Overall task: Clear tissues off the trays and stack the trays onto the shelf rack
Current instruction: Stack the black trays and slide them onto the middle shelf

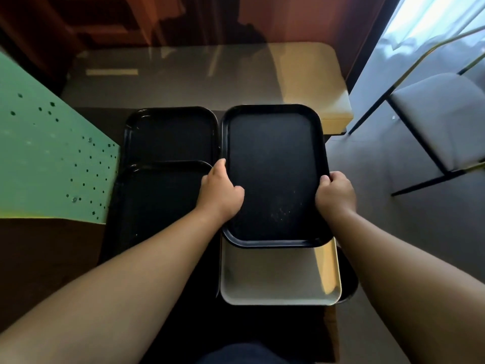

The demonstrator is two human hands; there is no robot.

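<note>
I hold a black tray (273, 164) by its two long edges, lifted above the others. My left hand (220, 193) grips its left rim and my right hand (336, 193) grips its right rim. Under its near end lies a pale cream tray (278, 274), partly covered. To the left are two more black trays, one farther (170, 135) and one nearer (157, 203) that overlaps it. No tissues show on any tray.
A glossy beige table (204, 74) stretches ahead. A green perforated panel (49, 158) stands at the left. A grey-cushioned chair (443, 119) with a dark frame sits on the grey floor at the right, under a bright window.
</note>
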